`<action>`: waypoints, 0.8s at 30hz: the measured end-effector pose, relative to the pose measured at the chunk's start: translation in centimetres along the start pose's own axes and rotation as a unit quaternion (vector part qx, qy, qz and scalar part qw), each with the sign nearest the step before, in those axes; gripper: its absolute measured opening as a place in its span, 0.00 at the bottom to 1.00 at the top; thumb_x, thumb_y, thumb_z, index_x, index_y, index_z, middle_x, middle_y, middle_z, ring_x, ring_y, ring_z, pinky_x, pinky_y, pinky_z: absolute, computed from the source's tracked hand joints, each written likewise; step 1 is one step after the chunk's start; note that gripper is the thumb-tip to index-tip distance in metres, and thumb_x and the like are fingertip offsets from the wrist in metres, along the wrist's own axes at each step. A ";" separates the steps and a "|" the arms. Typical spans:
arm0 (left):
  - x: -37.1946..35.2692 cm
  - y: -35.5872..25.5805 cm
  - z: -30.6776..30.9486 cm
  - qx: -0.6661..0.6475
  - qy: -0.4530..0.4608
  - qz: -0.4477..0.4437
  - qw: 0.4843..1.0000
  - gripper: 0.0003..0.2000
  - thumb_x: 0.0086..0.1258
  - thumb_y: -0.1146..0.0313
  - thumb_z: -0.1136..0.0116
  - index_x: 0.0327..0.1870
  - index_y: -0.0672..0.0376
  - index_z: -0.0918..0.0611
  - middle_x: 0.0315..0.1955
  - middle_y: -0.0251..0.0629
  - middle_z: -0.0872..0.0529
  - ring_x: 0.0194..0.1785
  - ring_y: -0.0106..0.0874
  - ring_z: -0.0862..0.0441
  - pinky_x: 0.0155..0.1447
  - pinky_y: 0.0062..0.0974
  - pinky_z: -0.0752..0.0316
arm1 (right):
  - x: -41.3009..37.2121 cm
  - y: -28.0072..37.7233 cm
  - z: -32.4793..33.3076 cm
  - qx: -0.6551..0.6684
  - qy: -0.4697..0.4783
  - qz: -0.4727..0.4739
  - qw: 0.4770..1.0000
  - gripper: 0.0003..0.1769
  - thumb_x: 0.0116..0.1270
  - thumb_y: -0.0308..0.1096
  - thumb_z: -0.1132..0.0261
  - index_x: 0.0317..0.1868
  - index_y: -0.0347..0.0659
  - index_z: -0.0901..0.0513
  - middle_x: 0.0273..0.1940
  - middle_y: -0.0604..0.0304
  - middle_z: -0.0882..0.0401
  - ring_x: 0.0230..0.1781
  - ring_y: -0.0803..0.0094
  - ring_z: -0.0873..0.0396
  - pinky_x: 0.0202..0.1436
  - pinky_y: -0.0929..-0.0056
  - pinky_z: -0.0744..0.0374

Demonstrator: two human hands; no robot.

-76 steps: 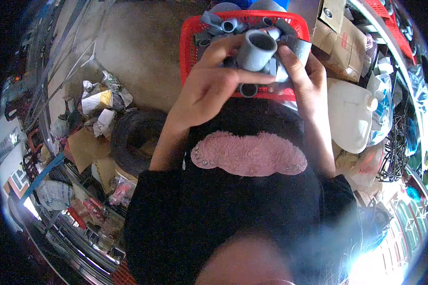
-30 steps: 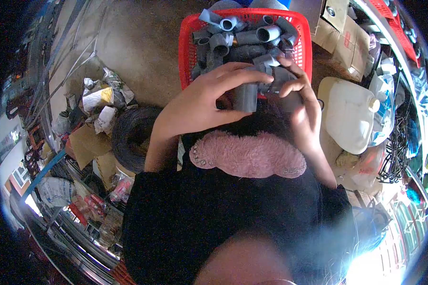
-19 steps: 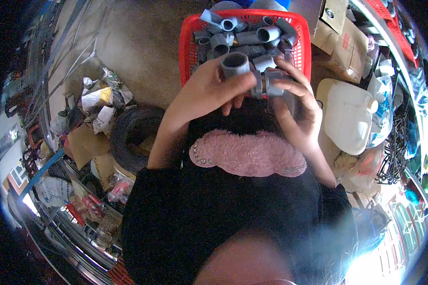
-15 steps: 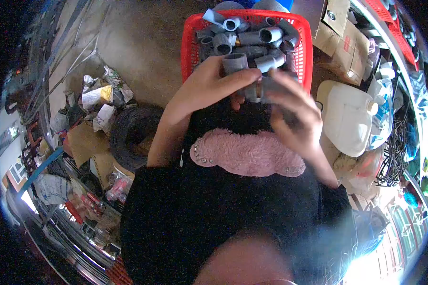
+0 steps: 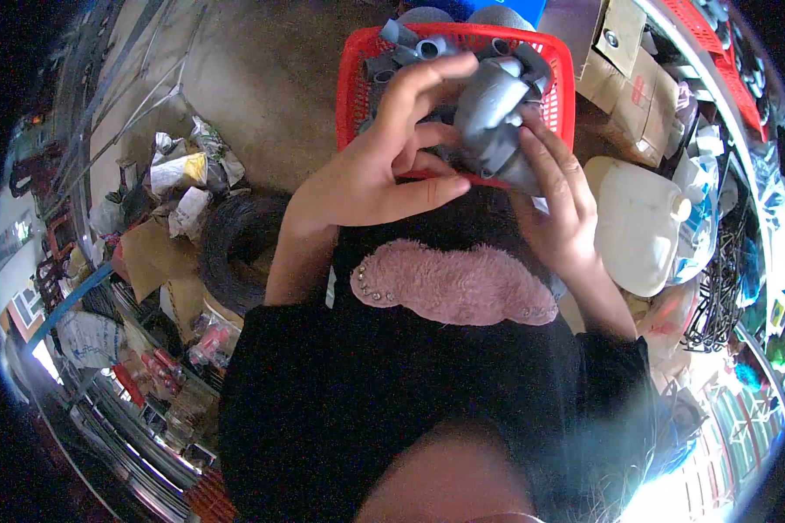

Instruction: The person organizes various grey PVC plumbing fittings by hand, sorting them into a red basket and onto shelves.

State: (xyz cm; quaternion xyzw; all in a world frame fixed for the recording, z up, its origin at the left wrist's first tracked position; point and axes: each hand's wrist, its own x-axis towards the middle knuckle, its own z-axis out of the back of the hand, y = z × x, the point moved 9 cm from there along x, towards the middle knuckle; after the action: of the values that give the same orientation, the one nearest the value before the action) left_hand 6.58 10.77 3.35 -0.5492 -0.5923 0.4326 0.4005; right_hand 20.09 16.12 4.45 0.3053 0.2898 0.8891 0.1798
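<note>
My right hand (image 5: 560,196) is wrapped round the lower right side of a grey curved pipe fitting (image 5: 487,109), at the near part of a red basket (image 5: 565,87). To the left of the fitting my left hand (image 5: 384,161) is spread, thumb and fingers apart, with nothing held between them. Several more grey pipe fittings (image 5: 431,47) lie heaped in the basket, partly hidden by both hands. Blur hides the lower end of the held fitting.
A white plastic jug (image 5: 634,227) and cardboard boxes (image 5: 641,96) stand on the right. Left are a dark coil (image 5: 227,248), crumpled paper packaging (image 5: 183,170) and cardboard (image 5: 153,261). Behind the basket is something blue (image 5: 532,10).
My left hand has opened off the fittings it was gripping. The curved fitting now shows turned upward beside my right hand, which has closed round it.
</note>
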 end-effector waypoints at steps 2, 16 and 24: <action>-0.5 0.5 0.3 0.065 0.043 0.040 0.996 0.27 0.68 0.79 0.42 0.69 0.59 0.32 0.61 0.40 0.32 0.46 0.26 0.18 0.46 0.21 0.20 | 0.3 0.1 -0.1 0.045 0.020 -0.001 0.999 0.36 0.43 0.18 0.34 0.59 0.36 0.23 0.60 0.46 0.24 0.58 0.51 0.23 0.65 0.53 0.29; 0.8 -1.7 0.2 0.363 0.020 -0.120 0.924 0.25 0.65 0.63 0.34 0.62 0.58 0.25 0.43 0.33 0.16 0.41 0.25 0.18 0.45 0.22 0.24 | -0.4 -1.3 -0.2 0.058 -0.019 -0.057 0.996 0.35 0.38 0.19 0.31 0.54 0.41 0.19 0.69 0.42 0.35 0.64 0.49 0.27 0.65 0.52 0.30; -1.0 4.5 0.8 -0.029 -0.003 0.268 0.963 0.20 0.74 0.63 0.44 0.64 0.57 0.28 0.41 0.35 0.17 0.38 0.22 0.18 0.40 0.16 0.26 | -1.0 2.0 0.0 -0.137 -0.003 0.192 0.972 0.20 0.49 0.34 0.32 0.46 0.51 0.14 0.64 0.49 0.27 0.59 0.52 0.24 0.60 0.56 0.24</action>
State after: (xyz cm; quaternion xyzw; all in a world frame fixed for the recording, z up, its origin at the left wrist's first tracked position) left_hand 7.29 9.78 -1.23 -0.6977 -0.4368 0.5089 0.2519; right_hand 20.55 14.08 5.30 0.3304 0.1005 0.9373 0.0467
